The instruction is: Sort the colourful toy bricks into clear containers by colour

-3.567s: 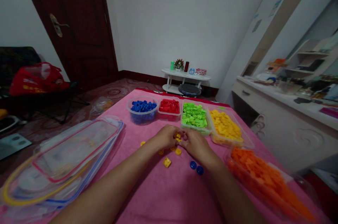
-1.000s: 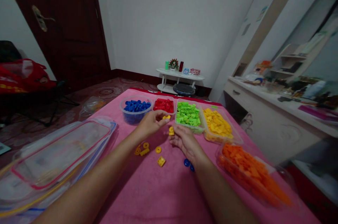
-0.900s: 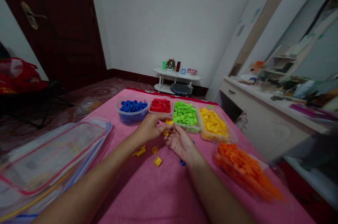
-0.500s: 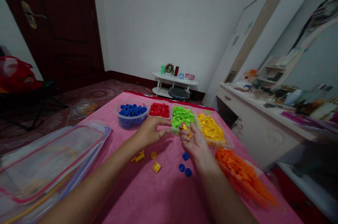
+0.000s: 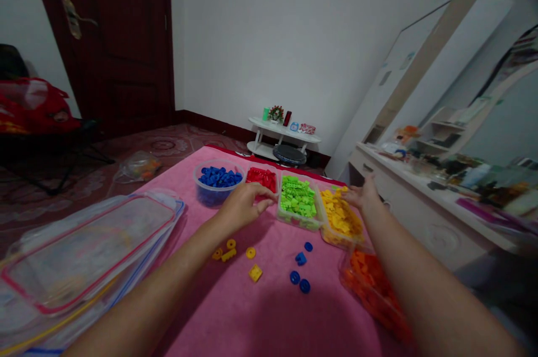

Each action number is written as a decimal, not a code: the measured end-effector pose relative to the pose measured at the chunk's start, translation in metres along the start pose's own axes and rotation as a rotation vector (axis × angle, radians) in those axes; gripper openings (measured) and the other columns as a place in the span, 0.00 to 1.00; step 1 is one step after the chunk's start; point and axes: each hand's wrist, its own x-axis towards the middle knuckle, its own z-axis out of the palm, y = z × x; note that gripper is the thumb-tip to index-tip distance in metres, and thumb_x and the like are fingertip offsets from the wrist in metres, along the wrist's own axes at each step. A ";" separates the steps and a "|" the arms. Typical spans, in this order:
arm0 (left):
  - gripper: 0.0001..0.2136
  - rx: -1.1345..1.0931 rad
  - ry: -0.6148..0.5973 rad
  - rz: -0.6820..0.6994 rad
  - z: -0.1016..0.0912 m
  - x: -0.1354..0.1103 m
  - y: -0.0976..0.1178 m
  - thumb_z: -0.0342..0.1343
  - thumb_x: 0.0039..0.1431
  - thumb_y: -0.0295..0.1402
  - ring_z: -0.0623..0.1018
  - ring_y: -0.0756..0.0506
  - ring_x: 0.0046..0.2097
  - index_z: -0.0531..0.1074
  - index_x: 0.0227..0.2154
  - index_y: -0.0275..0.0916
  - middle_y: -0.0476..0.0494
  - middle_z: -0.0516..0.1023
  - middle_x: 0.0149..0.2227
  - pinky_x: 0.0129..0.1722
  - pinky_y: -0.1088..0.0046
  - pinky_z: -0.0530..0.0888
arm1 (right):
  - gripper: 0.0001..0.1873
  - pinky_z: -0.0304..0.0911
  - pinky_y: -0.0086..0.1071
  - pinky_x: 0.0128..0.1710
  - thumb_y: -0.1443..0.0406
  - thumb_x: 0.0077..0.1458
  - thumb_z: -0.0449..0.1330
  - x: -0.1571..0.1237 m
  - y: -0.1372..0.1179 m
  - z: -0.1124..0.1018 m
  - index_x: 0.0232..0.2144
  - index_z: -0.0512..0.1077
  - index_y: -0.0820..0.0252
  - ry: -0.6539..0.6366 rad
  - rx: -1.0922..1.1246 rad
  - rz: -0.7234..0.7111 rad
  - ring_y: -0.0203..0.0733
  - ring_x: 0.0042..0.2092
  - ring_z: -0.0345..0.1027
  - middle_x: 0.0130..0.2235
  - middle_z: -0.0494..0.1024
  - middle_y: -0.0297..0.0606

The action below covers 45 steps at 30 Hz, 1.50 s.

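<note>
My left hand [image 5: 245, 203] hovers over the pink cloth, in front of a tub of red building blocks [image 5: 261, 179]. Its fingers are apart and hold nothing. Over the far right corner of the tub of yellow building blocks [image 5: 341, 219], my right hand [image 5: 360, 195] has its fingertips on a yellow building block [image 5: 341, 190] at the pile's top. Before me lie a yellow square block [image 5: 255, 273], a yellow ring-like piece [image 5: 251, 253] and a few more yellow pieces [image 5: 229, 255]. Blue wheel-like pieces [image 5: 295, 277] and a small blue block [image 5: 300, 259] lie to their right.
Tubs of blue blocks [image 5: 218, 177], green blocks [image 5: 297, 197] and orange blocks [image 5: 370, 276] stand around the table [image 5: 235, 318]. Stacked plastic lids [image 5: 92, 250] lie at left. A dresser [image 5: 420, 205] stands right, and a low white shelf [image 5: 281, 131] is beyond.
My right hand has moved from the middle, where it held a yellow block, right and away to the yellow tub. My left hand stays nearly in place. The view has shifted slightly.
</note>
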 end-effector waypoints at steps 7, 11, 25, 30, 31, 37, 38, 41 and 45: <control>0.09 0.038 0.071 -0.031 -0.008 0.002 -0.009 0.54 0.53 0.28 0.77 0.48 0.36 0.78 0.33 0.39 0.47 0.81 0.35 0.39 0.73 0.69 | 0.22 0.65 0.34 0.36 0.49 0.58 0.48 -0.041 0.018 0.024 0.30 0.69 0.61 -0.230 -0.041 -0.108 0.40 0.38 0.71 0.37 0.75 0.46; 0.09 0.101 0.077 -0.111 -0.019 0.002 -0.017 0.54 0.52 0.29 0.77 0.48 0.34 0.79 0.33 0.38 0.46 0.81 0.33 0.36 0.74 0.69 | 0.09 0.65 0.29 0.30 0.61 0.49 0.61 -0.107 0.058 0.037 0.31 0.73 0.61 -0.629 -0.206 -0.251 0.37 0.32 0.71 0.34 0.77 0.41; 0.09 0.092 0.094 -0.108 -0.018 0.001 -0.016 0.54 0.53 0.29 0.77 0.48 0.32 0.78 0.32 0.36 0.45 0.81 0.32 0.32 0.76 0.68 | 0.12 0.56 0.35 0.46 0.68 0.52 0.58 -0.216 0.175 0.038 0.41 0.74 0.56 -1.269 -1.160 -0.980 0.44 0.47 0.63 0.44 0.73 0.42; 0.10 0.130 0.021 -0.127 -0.010 0.000 -0.022 0.53 0.53 0.31 0.76 0.48 0.32 0.79 0.33 0.37 0.45 0.80 0.32 0.32 0.76 0.68 | 0.06 0.58 0.36 0.40 0.68 0.48 0.61 -0.170 0.162 0.020 0.32 0.76 0.59 -1.029 -1.107 -0.892 0.43 0.39 0.65 0.36 0.74 0.41; 0.10 0.144 -0.011 -0.136 -0.008 -0.001 -0.023 0.53 0.52 0.31 0.76 0.48 0.32 0.79 0.32 0.37 0.45 0.80 0.31 0.31 0.76 0.67 | 0.06 0.58 0.36 0.40 0.68 0.47 0.62 -0.162 0.162 0.017 0.31 0.76 0.58 -1.015 -1.041 -0.864 0.43 0.38 0.65 0.35 0.74 0.40; 0.08 0.227 -0.264 -0.179 0.001 -0.007 -0.032 0.54 0.48 0.29 0.74 0.49 0.27 0.79 0.27 0.37 0.45 0.79 0.26 0.27 0.78 0.65 | 0.08 0.60 0.32 0.32 0.65 0.41 0.66 -0.140 0.149 0.011 0.29 0.78 0.57 -0.863 -0.606 -0.616 0.40 0.31 0.66 0.30 0.77 0.36; 0.08 0.223 -0.309 -0.189 0.004 -0.008 -0.032 0.54 0.48 0.29 0.74 0.50 0.27 0.79 0.27 0.37 0.45 0.79 0.26 0.26 0.78 0.64 | 0.08 0.59 0.31 0.29 0.64 0.40 0.67 -0.140 0.143 0.011 0.28 0.78 0.58 -0.819 -0.541 -0.562 0.38 0.29 0.65 0.28 0.76 0.36; 0.09 0.165 -0.425 -0.186 0.015 -0.014 -0.024 0.57 0.47 0.31 0.75 0.49 0.28 0.79 0.32 0.39 0.45 0.80 0.29 0.27 0.78 0.66 | 0.12 0.54 0.25 0.20 0.60 0.40 0.67 -0.141 0.126 0.009 0.28 0.75 0.61 -0.738 -0.339 -0.293 0.32 0.22 0.60 0.23 0.73 0.33; 0.18 0.202 -0.515 -0.114 0.037 -0.023 -0.008 0.60 0.44 0.30 0.76 0.45 0.36 0.76 0.42 0.43 0.42 0.78 0.37 0.33 0.76 0.69 | 0.14 0.52 0.21 0.16 0.61 0.41 0.68 -0.141 0.114 0.006 0.30 0.72 0.62 -0.737 0.009 0.053 0.28 0.20 0.59 0.24 0.73 0.33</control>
